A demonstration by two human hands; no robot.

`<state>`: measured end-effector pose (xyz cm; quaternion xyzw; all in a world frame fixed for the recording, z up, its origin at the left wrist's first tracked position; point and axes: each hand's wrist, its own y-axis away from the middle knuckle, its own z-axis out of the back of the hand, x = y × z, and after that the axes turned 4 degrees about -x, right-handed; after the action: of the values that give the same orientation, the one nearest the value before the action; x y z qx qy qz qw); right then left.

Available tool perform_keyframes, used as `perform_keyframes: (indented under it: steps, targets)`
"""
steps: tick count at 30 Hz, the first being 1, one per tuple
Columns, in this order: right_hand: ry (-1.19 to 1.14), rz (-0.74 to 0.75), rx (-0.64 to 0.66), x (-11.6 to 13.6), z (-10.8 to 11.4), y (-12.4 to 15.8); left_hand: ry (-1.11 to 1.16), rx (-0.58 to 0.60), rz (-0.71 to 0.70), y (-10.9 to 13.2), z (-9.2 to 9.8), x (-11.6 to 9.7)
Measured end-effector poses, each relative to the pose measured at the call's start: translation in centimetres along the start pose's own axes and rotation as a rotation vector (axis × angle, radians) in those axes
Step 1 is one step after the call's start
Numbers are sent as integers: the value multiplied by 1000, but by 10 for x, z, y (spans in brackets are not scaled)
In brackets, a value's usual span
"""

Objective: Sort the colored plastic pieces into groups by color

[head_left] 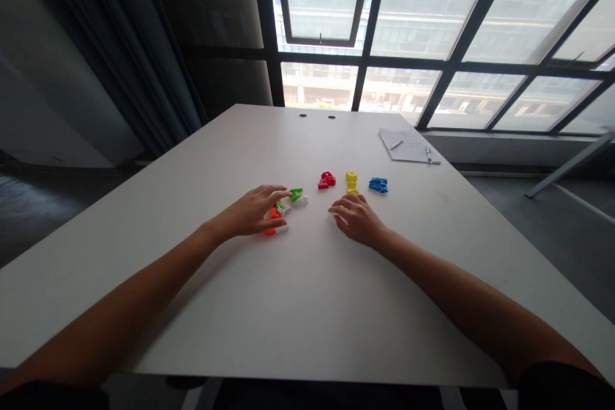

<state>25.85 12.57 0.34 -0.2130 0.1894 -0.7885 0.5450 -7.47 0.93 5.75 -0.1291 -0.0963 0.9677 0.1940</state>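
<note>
My left hand (252, 210) is over a loose pile of small plastic pieces, thumb and fingers apart. Orange pieces (270, 230) lie under its thumb, green pieces (296, 193) by its fingertips, and white pieces (302, 201) among them; part of the pile is hidden by the hand. My right hand (356, 219) rests on the table with its fingers loosely spread, and I see nothing in it. Just beyond its knuckles lie yellow pieces (352, 180). A red group (327, 180) sits to their left and a blue group (378, 185) to their right.
The white table (298, 314) reaches toward the windows. At its far right lie paper sheets (408, 146) with a pen (429, 155) and another pen-like item (396, 145). Two dark round holes (331, 117) are near the far edge. A dark curtain (115, 32) hangs at left.
</note>
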Motion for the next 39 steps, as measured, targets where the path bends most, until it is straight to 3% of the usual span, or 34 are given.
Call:
perform_keyframes:
  steps: [5,12,16,23,30,36,39]
  targets:
    - [-96,113,36,31,-15,-21,51,71,73,25,-21,24]
    - [-152,212,97,56,-45,-64,160,-115,182,44,-33,24]
    - [-145,184,111,53,-51,-66,197,-132,184,44,-32,17]
    - [-186,50,21,47,-42,-48,265,-119,158,38,-32,-4]
    - [-224,-165,-158,38,-49,-50,324,-84,43,34,-39,-24]
    - [-177,-123,-7,32,-52,-53,333,-112,-66,32,-42,-29]
    - [-139,-154,-8,34,-52,-53,304,-107,-74,32,-42,-30]
